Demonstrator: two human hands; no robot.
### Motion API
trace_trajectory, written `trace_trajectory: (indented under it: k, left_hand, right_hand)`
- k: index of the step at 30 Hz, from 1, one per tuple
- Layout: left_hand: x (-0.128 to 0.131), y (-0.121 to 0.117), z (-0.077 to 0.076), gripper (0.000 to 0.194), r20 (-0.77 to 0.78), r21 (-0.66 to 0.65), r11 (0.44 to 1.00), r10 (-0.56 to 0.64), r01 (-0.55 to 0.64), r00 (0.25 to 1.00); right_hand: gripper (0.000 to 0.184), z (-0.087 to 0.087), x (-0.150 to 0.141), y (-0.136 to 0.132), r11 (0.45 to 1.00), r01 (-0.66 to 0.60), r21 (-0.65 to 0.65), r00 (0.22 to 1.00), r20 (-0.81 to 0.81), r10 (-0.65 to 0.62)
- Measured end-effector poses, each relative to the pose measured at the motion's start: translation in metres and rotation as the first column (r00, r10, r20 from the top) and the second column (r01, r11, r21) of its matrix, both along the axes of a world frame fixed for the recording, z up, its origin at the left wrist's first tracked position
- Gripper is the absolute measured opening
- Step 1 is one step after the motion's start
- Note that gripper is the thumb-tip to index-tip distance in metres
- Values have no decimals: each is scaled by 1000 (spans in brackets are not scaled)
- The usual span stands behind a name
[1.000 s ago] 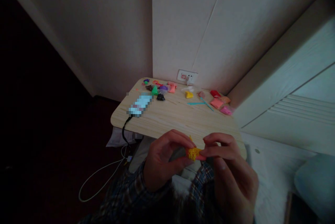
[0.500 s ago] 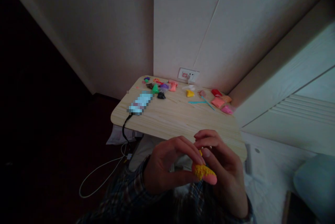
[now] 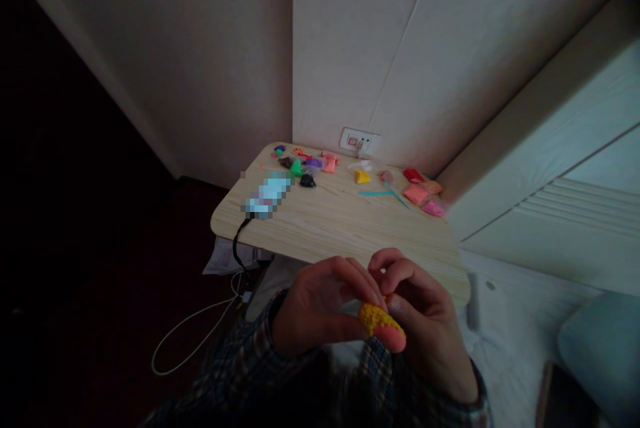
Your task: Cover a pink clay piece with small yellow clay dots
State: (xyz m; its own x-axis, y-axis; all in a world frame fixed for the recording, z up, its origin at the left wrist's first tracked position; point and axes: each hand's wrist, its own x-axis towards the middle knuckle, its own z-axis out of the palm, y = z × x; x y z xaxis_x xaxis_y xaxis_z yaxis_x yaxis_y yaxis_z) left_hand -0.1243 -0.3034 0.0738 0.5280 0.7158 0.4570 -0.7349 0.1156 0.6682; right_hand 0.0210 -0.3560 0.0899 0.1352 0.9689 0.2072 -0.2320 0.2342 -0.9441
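Between the thumb and fingers of my left hand [image 3: 320, 305] is a clay piece [image 3: 383, 328], pink with a bumpy yellow coat over part of it. Its pink rounded end points down to the right. My right hand [image 3: 425, 315] is closed just beside it, thumb and index pinched at its far side. A small bit of yellow clay [image 3: 385, 297] shows at those fingertips; whether it joins the larger piece is hidden. Both hands are above the near edge of the wooden table [image 3: 320, 228].
Along the table's back lie a yellow clay lump [image 3: 363, 177], a green clay packet [image 3: 297, 168], a black packet [image 3: 307, 181], blue sticks [image 3: 377, 193] and pink packets [image 3: 416, 194]. A phone [image 3: 269, 195] with a black cable is at the left. A socket [image 3: 360, 141] is behind.
The clay piece has shifted slightly left and up with my left hand. My right fingers have curled in more tightly beside it.
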Motion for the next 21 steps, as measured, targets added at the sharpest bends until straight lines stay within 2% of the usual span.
trace_trajectory:
  k: [10,15,21]
  left_hand:
    - [-2,1,3,21,-27,-13,999,-32,32,999]
    - [-3,2,3,23,-51,-13,1000,-13,12,999]
    - [-4,1,4,21,-64,27,1000,-11,13,998]
  right_hand:
    - [21,7,0,-2,991,107,81,980,162,-119]
    - [25,8,0,-1,990,102,96,978,170,-117]
    - [21,10,0,1,990,85,113,980,169,-104]
